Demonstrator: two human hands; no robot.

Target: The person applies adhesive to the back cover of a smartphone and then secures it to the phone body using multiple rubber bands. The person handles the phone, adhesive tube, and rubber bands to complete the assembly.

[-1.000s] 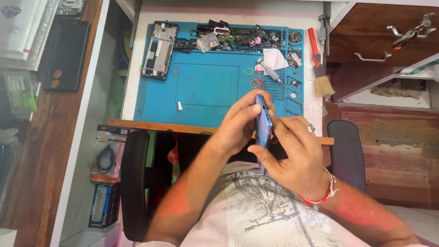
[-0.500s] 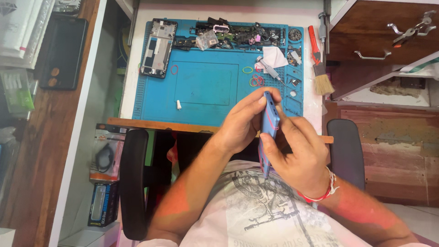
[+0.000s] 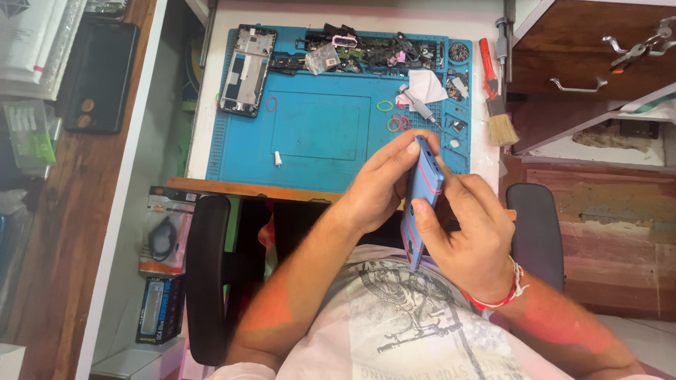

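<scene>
Change: phone (image 3: 420,200) sat slightly higher and more upright between the hands than half a second before; fingers had shifted along its edges.
Left hand (image 3: 377,190): clamped on the phone's left edge, fingertips over its top end.
Right hand (image 3: 468,229): closed round the right edge and lower half.
Phone position: blue, held edge-on above the near edge of the blue mat (image 3: 320,123), off the surface.
Near mat: stripped frame (image 3: 246,70) at its far left corner; loose parts (image 3: 373,53) along its far edge; brush (image 3: 498,123) just right.
Risk: thin red band appeared wrapped round the phone; it could snap or slide off.
Risk: a slip would likely drop the phone into the lap.
</scene>
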